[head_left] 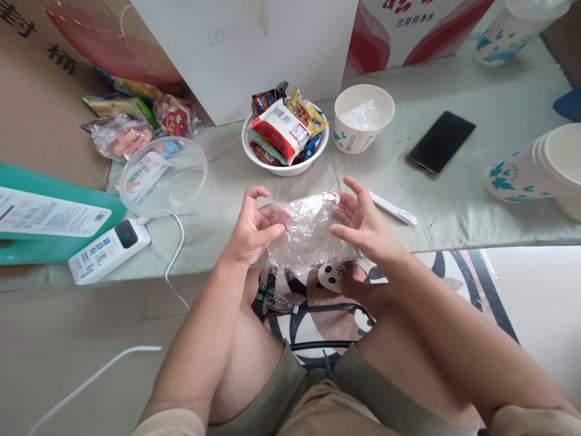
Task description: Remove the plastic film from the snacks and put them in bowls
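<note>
A crumpled clear plastic bag [313, 227] is between my two hands at the table's front edge. My left hand [258, 227] is at the bag's left side, thumb and index finger apart, with other fingertips partly seen through the plastic. My right hand [361, 221] is at its right side, fingers spread and the thumb stretched toward the bag. Whether the bag rests on the table or on my fingers, I cannot tell. Beyond it stands a white bowl [285, 169] of wrapped snacks [284, 130]. A paper cup [358, 139] holding crumpled clear plastic stands right of the bowl.
A white stick-like tool [394, 209] lies behind my right hand, near a phone [441, 142]. Stacked paper cups [521, 172] lie at right. To the left are a clear round lid [188, 181], a white power bank [109, 251] with a cable, and snack packets [122, 136]. Boxes stand behind.
</note>
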`<action>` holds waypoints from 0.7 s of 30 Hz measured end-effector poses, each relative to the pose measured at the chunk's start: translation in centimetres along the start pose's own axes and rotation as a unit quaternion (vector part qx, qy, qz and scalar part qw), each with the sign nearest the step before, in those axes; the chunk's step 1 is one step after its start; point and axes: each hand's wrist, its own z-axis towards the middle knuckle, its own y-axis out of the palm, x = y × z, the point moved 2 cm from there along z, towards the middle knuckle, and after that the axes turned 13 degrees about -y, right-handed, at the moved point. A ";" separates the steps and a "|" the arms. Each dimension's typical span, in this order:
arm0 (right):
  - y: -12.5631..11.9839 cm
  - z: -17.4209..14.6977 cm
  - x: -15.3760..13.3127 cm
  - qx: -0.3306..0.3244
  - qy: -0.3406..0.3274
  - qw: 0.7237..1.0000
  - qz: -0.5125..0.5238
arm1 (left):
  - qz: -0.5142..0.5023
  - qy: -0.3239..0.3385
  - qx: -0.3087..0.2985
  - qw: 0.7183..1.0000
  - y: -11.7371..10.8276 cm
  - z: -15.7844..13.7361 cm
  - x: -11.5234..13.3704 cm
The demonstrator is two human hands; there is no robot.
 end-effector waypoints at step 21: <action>0.5 -0.6 -2.0 -0.047 0.101 0.994 0.015 | 0.027 -0.187 -0.015 0.982 1.0 0.0 0.2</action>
